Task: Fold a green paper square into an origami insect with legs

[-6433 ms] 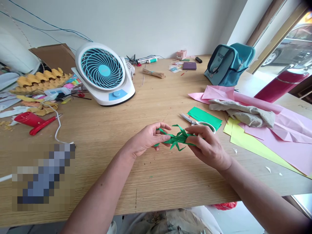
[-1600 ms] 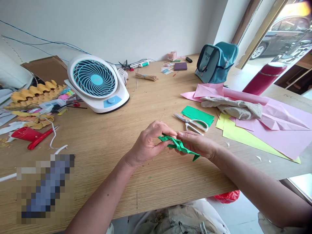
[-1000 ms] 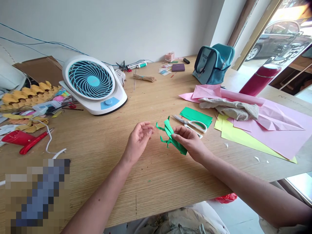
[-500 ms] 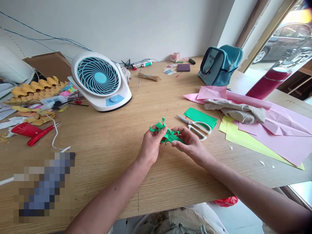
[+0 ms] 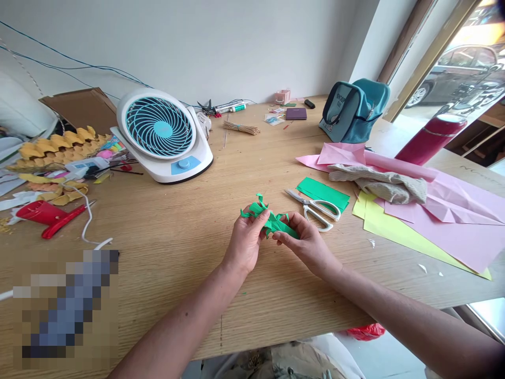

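Note:
Between my two hands, above the wooden table, is a piece of green paper (image 5: 276, 225) cut into strips with curled ends. My left hand (image 5: 245, 237) pinches its left part between thumb and fingers. On the other side my right hand (image 5: 310, 245) grips the right end, thumb in front and fingers behind. Some of the paper is hidden by the fingers. Just beyond my right hand lie white-handled scissors (image 5: 324, 209), blades slightly apart. Behind them rests a flat stack of green paper (image 5: 325, 192), which the scissors partly overlap.
A white fan (image 5: 161, 129) stands at the back left, with a red glue gun (image 5: 51, 216) nearer the left edge. Pink paper (image 5: 445, 237), yellow paper (image 5: 402, 231) and grey gloves (image 5: 382, 181) cover the right side. Behind them are a blue bag (image 5: 349, 113) and a red bottle (image 5: 432, 138).
My right hand has shifted slightly left, closer to my left hand, and the green paper has turned a little between them. The whole view has tilted slightly.

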